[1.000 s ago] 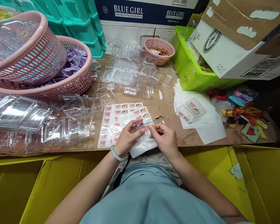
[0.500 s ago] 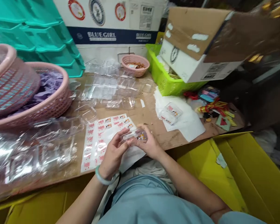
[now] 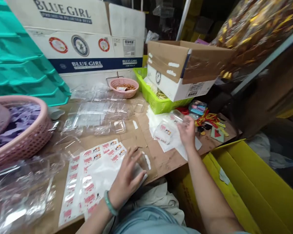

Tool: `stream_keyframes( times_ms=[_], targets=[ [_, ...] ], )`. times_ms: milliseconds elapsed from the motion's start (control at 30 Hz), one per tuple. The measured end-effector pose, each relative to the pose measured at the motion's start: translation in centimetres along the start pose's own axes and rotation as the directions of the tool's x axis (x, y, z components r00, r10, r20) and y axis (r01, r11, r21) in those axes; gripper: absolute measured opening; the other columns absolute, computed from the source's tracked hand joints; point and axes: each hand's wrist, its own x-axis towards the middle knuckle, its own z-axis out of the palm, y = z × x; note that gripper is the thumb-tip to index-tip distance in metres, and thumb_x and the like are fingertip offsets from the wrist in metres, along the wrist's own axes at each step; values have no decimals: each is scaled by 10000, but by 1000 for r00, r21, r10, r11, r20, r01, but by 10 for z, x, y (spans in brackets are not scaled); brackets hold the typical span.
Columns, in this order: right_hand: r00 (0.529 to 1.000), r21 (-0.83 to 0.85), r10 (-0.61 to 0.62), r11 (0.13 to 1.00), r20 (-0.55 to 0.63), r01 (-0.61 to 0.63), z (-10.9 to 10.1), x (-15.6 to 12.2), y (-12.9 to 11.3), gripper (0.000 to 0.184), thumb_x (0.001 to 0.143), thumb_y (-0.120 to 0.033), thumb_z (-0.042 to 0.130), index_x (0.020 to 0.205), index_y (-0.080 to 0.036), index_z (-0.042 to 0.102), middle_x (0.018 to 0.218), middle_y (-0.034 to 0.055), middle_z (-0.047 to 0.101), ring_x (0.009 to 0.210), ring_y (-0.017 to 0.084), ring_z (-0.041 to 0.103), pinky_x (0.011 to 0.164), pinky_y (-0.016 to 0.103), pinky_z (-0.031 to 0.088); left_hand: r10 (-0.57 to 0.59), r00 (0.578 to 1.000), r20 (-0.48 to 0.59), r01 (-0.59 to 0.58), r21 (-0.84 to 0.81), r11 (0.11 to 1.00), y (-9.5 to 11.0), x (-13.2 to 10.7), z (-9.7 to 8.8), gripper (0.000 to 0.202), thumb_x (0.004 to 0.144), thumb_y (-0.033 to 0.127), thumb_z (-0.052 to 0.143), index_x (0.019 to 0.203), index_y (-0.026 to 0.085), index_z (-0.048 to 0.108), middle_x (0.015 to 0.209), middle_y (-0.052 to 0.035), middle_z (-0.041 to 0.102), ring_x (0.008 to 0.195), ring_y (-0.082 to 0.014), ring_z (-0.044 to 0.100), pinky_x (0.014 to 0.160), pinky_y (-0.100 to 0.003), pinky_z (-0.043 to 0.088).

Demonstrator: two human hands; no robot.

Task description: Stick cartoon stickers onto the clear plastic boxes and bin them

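Note:
My right hand (image 3: 187,132) grips a small clear plastic box (image 3: 177,116) above white paper sheets (image 3: 151,116) at the right. Close to it on that paper lie clear boxes (image 3: 164,132) with red print and a cartoon sticker. My left hand (image 3: 128,175) has its fingers apart and bent, at the right edge of the sticker sheets (image 3: 89,182). Those sheets carry rows of red print and small cartoon figures, with bare white backing in the middle. Whether the left fingertips touch the sheet I cannot tell.
Clear plastic boxes (image 3: 118,126) cover the back and left of the table. Pink baskets (image 3: 42,130), teal crates (image 3: 26,71), a green basket (image 3: 166,105) and cardboard boxes (image 3: 171,65) stand around them. A yellow carton (image 3: 258,182) is at the lower right.
The two hands have parted. My right hand has carried the clear box rightward over the white paper, and my left hand has let go of it. The view has also shifted.

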Motion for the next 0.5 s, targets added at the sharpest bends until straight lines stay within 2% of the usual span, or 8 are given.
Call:
stream_keyframes(
  times_ms=[100, 167, 233, 267, 333, 367, 433, 500],
  targets=[
    [998, -161, 62, 985, -25, -65, 2, 18, 30, 526, 720, -385, 683, 1159, -131, 542, 1137, 163, 592, 1033, 295, 597, 946, 540, 465, 141, 989, 44, -145, 94, 985, 1, -23, 0, 537, 882, 138, 556, 1393, 254, 438, 1501, -123, 389, 1461, -301, 209, 1149, -564, 283],
    [987, -291, -161, 945, -28, 146, 8, 0, 24, 524, 747, -379, 680, 1185, -116, 558, 1221, 199, 551, 1189, 343, 520, 1029, 581, 388, 74, 996, -53, -68, 115, 991, 2, -40, -11, 475, 876, 121, 557, 1332, 239, 497, 1447, -128, 453, 1424, -291, 298, 1139, -530, 320],
    [895, -312, -432, 839, 116, 445, 16, -40, 1, 635, 751, -385, 717, 1300, -144, 510, 1397, 208, 430, 1341, 355, 384, 1110, 581, 304, -95, 969, -228, 116, 80, 990, 1, -55, -28, 369, 883, 142, 556, 1241, 235, 569, 1362, -115, 529, 1346, -265, 420, 1121, -484, 356],
    [792, -203, -507, 782, 340, 589, 20, -65, -13, 711, 744, -403, 736, 1357, -164, 466, 1423, 198, 422, 1350, 347, 386, 1113, 568, 322, -200, 927, -317, 217, 19, 976, -1, -62, -37, 317, 890, 171, 557, 1199, 231, 593, 1319, -109, 556, 1298, -254, 470, 1105, -461, 379],
    [364, 135, -570, 651, 737, 747, 28, -118, -36, 771, 766, -438, 724, 1422, -188, 405, 1454, 178, 440, 1382, 357, 363, 1106, 581, 346, -423, 798, -429, 386, -174, 906, -5, -73, -54, 258, 897, 256, 566, 1148, 216, 613, 1241, -103, 592, 1213, -242, 537, 1058, -424, 428],
    [194, 243, -569, 601, 799, 762, 32, -141, -43, 699, 802, -399, 702, 1417, -214, 424, 1456, 153, 460, 1394, 355, 351, 1098, 588, 360, -519, 730, -445, 437, -280, 855, -7, -78, -60, 267, 892, 300, 577, 1141, 209, 610, 1219, -104, 598, 1189, -241, 552, 1036, -411, 448],
    [70, 355, -589, 572, 805, 739, 37, -174, -49, 528, 878, -241, 616, 1385, -225, 471, 1394, 127, 545, 1373, 316, 405, 1071, 553, 421, -645, 627, -437, 474, -443, 761, -12, -84, -68, 356, 861, 362, 620, 1177, 205, 576, 1251, -111, 579, 1204, -245, 543, 1036, -397, 448],
    [153, 369, -629, 616, 762, 696, 39, -188, -51, 495, 901, -108, 527, 1382, -215, 477, 1319, 127, 611, 1322, 272, 482, 1035, 498, 483, -702, 574, -423, 464, -538, 703, -13, -84, -72, 512, 823, 374, 674, 1283, 227, 501, 1399, -114, 482, 1320, -243, 447, 1110, -389, 373]
  ],
)
